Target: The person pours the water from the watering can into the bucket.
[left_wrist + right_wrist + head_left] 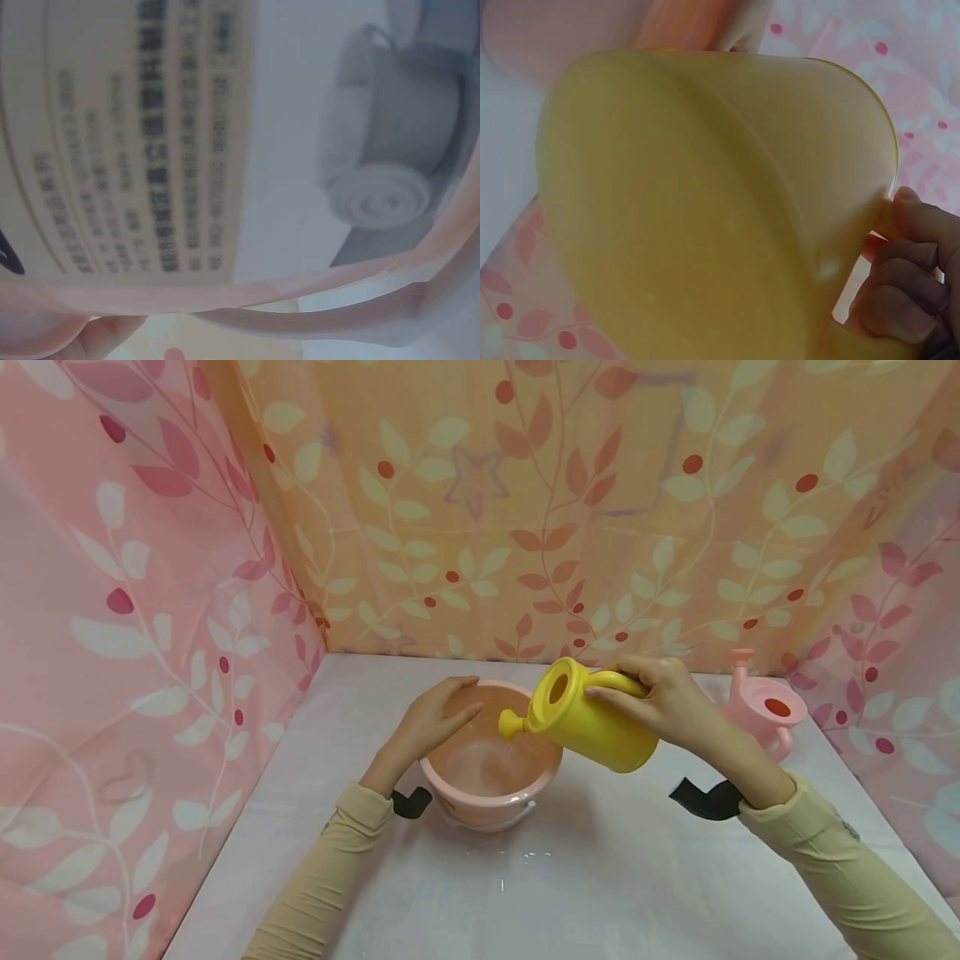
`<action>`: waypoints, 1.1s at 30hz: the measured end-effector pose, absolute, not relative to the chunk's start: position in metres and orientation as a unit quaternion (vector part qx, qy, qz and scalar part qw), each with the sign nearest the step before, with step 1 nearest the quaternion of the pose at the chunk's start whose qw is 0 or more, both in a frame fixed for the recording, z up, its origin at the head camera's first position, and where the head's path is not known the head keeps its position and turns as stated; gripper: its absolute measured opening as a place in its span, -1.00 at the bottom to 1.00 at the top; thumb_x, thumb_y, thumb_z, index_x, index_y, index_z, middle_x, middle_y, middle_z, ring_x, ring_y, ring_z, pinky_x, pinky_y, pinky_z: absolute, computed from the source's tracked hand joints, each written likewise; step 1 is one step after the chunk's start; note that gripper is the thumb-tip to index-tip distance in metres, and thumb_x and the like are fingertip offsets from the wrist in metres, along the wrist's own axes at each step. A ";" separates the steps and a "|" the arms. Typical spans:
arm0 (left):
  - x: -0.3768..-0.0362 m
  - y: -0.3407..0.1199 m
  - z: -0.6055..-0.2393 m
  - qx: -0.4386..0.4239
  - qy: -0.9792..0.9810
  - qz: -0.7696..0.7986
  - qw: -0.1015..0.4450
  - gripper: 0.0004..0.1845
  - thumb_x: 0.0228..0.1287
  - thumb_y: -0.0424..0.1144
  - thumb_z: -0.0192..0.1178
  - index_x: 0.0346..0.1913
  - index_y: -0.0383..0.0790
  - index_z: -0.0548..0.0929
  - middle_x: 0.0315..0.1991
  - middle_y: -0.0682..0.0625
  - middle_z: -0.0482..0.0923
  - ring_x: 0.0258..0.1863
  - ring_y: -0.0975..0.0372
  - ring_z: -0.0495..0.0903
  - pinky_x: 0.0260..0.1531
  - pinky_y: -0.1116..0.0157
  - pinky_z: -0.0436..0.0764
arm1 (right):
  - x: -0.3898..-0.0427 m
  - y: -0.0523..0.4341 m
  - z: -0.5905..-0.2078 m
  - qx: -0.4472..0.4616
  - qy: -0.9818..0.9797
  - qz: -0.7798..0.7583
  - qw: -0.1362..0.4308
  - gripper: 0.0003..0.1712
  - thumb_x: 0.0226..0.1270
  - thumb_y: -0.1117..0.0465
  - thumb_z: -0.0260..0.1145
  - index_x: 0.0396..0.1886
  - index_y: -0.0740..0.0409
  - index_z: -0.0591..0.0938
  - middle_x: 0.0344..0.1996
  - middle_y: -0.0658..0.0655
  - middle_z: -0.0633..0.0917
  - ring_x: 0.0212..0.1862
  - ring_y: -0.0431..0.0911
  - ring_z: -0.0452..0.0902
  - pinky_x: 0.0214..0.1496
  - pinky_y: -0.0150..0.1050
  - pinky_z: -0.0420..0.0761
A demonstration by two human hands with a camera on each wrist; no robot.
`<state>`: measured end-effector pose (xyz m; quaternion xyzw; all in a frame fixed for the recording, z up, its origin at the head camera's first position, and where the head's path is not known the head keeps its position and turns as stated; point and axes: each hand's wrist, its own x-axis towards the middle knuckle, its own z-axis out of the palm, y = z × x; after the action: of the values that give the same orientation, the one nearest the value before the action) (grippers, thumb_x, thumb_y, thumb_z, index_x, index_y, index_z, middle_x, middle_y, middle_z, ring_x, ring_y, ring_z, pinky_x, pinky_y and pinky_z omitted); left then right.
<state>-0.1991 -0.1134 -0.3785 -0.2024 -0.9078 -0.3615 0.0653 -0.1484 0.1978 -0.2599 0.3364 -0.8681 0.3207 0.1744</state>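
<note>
head: right hand (660, 693) curled round handle of yellow watering can (585, 718), tilted, spout over pink bowl (487, 760) on white table (600, 877); left hand (435, 714) flat on bowl rim, fingers straight; pink watering can (765, 710) far right | left wrist: blurred, possibly bowl rim (337, 289), printed label (142, 135) | right wrist: fingers (911, 277) wrapped on can handle, yellow body (705, 210) filling view

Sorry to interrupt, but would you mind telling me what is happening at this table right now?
A person is tipping a yellow watering can with the right hand, whose fingers curl round its handle, so the spout sits over a pink bowl. The left hand rests on the bowl's rim. A pink watering can stands upright, untouched, to the right.
</note>
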 end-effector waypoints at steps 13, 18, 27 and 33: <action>-0.200 -0.114 -0.379 -0.197 -0.910 -0.360 0.063 -0.46 0.26 0.07 0.13 0.26 -0.01 0.40 0.22 0.11 0.42 0.27 0.21 0.32 0.27 0.12 0.29 | -0.152 0.194 -0.258 0.359 -0.860 0.321 0.172 -0.83 -0.02 0.25 0.48 -0.45 -0.03 0.63 -0.67 -0.16 0.46 -0.58 -0.27 0.35 -0.53 -0.48 0.40; -0.200 -0.114 -0.379 -0.201 -0.909 -0.360 0.066 -0.46 0.26 0.07 0.13 0.26 -0.01 0.40 0.21 0.10 0.43 0.27 0.20 0.32 0.26 0.11 0.30 | -0.153 0.194 -0.257 0.363 -0.859 0.318 0.172 -0.85 -0.01 0.25 0.47 -0.43 0.00 0.65 -0.67 -0.16 0.48 -0.58 -0.27 0.35 -0.53 -0.49 0.40; -0.199 -0.114 -0.377 -0.204 -0.908 -0.359 0.067 -0.45 0.26 0.06 0.14 0.27 -0.03 0.40 0.22 0.08 0.43 0.27 0.18 0.33 0.26 0.11 0.30 | -0.156 0.192 -0.251 0.366 -0.866 0.304 0.153 -0.88 0.03 0.23 0.45 -0.42 0.05 0.65 -0.67 -0.13 0.47 -0.57 -0.25 0.35 -0.53 -0.46 0.41; -0.199 -0.113 -0.377 -0.200 -0.910 -0.358 0.063 -0.45 0.26 0.07 0.13 0.27 -0.02 0.39 0.22 0.09 0.42 0.27 0.18 0.32 0.26 0.10 0.30 | -0.160 0.192 -0.248 0.376 -0.867 0.296 0.136 -0.85 0.07 0.20 0.43 -0.32 0.04 0.67 -0.61 -0.13 0.53 -0.55 -0.26 0.39 -0.49 -0.45 0.46</action>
<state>-0.1994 -0.1133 -0.3775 -0.1999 -0.9101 -0.3576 0.0629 -0.1604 0.1920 -0.2476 0.3765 -0.8674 0.2957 0.1358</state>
